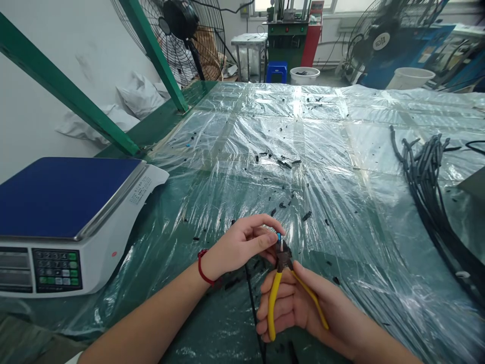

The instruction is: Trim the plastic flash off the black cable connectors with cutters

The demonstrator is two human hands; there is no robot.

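My left hand (250, 240), a red bracelet at its wrist, is closed with thumb and fingertips pinching a small part with a blue end (279, 236). A thin black cable (251, 298) runs down from under this hand toward the bottom edge; where it joins the blue-ended part is hidden by my fingers. My right hand (299, 298) is wrapped round diagonal cutting pliers (275, 306) with yellow handles, which stand spread apart. The pliers' dark jaws are right at the pinched part, close to my left fingertips. Whether they touch it I cannot tell.
A plastic-covered table (242, 192) carries scattered black scraps (284, 163). At the left stands a weighing scale (76, 202), near a green post (68, 86). A bundle of black cables (428, 187) lies at the right. Beyond the table are fans (180, 20) and a white bucket (305, 76).
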